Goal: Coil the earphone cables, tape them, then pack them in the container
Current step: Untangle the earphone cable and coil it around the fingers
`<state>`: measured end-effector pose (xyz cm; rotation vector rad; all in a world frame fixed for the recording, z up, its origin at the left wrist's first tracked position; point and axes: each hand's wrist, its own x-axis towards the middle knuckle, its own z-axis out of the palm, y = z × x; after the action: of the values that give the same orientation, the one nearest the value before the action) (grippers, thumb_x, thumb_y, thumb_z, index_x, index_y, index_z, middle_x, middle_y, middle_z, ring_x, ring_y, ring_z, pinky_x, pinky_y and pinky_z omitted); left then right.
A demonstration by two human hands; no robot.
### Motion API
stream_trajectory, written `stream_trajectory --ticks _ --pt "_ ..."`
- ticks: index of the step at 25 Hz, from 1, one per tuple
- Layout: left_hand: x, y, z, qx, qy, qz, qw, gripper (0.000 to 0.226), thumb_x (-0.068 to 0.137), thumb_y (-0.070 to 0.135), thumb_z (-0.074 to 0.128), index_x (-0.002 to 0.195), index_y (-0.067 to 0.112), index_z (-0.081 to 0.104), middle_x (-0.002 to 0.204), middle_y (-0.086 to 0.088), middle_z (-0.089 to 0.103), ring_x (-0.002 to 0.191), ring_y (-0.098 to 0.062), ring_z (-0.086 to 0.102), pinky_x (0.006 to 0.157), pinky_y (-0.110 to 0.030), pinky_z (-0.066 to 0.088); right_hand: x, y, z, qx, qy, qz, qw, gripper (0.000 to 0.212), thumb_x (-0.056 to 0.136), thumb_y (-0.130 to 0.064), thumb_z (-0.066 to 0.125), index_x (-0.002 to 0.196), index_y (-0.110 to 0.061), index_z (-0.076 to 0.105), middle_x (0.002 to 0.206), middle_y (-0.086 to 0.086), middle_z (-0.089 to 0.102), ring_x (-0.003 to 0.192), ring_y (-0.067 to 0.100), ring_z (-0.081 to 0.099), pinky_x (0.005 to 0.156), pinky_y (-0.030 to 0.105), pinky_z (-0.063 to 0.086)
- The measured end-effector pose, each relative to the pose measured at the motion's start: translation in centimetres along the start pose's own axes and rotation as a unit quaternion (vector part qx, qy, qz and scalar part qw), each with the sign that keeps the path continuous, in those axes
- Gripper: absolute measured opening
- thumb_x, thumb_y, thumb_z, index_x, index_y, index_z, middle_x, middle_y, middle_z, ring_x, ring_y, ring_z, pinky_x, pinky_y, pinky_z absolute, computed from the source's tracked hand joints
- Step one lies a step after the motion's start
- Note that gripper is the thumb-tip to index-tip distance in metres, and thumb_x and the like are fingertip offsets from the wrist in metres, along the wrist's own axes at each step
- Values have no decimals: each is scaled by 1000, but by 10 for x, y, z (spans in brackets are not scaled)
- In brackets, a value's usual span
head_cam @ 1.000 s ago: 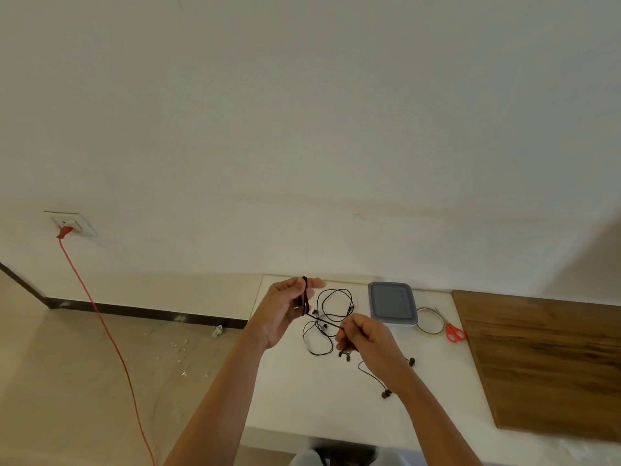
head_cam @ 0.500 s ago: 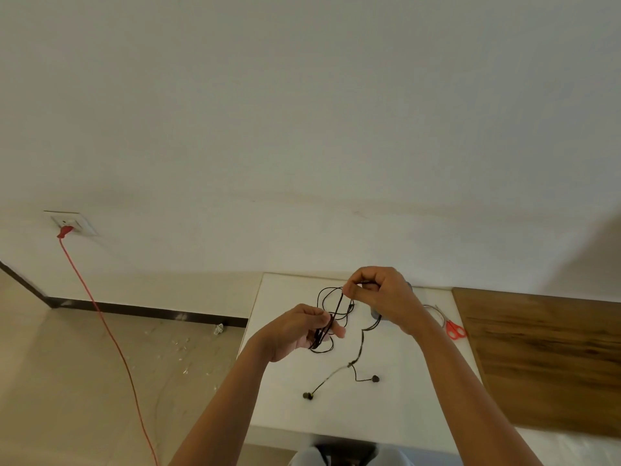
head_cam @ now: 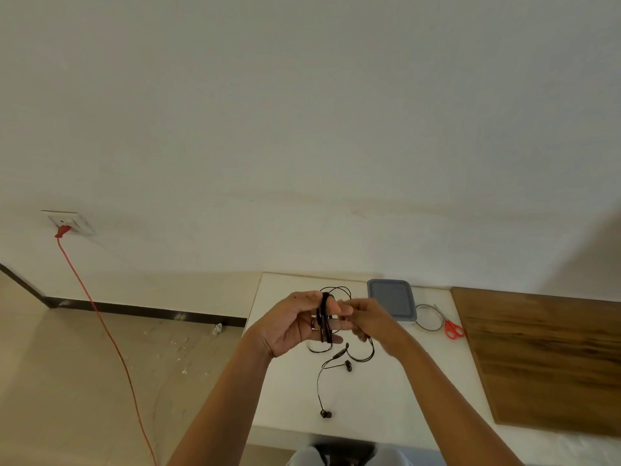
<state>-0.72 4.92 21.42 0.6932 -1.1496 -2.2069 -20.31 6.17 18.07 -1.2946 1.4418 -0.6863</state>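
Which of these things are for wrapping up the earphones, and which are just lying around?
For the job: earphone cable, container, tape roll, scissors (probably for cutting tape).
Just lying about: wooden board, red cord, wall socket.

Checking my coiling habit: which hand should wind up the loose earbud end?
Right. The right hand pinches the cable beside the coil, which is wrapped round the fingers of the left hand.
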Motion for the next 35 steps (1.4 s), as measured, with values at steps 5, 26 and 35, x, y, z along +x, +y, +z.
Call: stream_trajectory --ticks 5,26,35 --pt "10 4 0 -79 33 80 993 32 92 23 53 108 1 70 123 -20 65 114 -45 60 83 -55 54 -21 19 35 88 -47 39 994 50 102 -38 39 62 -19 62 49 -6 46 41 6 32 43 19 25" --pt "16 -5 -3 45 197 139 969 30 102 7 40 102 12 69 110 10 73 117 -18 56 101 -28 44 -74 13 30 -38 175 9 984 26 98 -9 42 79 -11 60 64 7 66 46 12 62 45 16 43" --pt "12 -21 0 251 143 59 956 30 100 18 45 102 25 74 98 3 68 86 -21 42 83 -33 36 -87 -21 23 22 109 -76 991 31 91 -27 57 62 -16 61 49 -1 57 45 10 49 49 21 42"
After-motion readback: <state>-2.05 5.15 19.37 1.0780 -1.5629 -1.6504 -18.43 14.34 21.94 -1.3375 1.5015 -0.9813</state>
